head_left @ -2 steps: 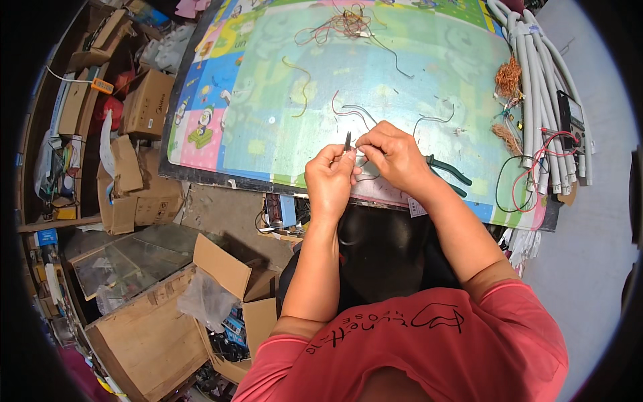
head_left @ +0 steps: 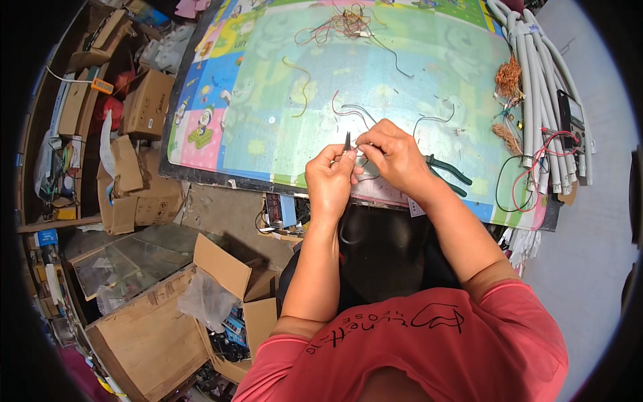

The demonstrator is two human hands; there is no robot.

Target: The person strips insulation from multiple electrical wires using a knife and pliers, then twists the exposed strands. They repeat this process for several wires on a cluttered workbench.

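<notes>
Right above the near edge of the colourful mat (head_left: 281,134), the left hand (head_left: 329,179) pinches a short dark wire (head_left: 347,141) upright, while the right hand (head_left: 394,157) grips thin wire ends beside it, fingertips nearly touching. Green-handled pliers (head_left: 447,175) lie just right of the right wrist; grey tubes (head_left: 542,87) run along the mat's right edge.

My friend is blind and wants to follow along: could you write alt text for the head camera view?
Seen from above, a person's left hand and right hand meet over a colourful play mat, pinching a short dark wire piece between the fingertips. Loose wires lie scattered on the mat, green-handled pliers sit by the right wrist, and open cardboard boxes crowd the floor at left.
</notes>
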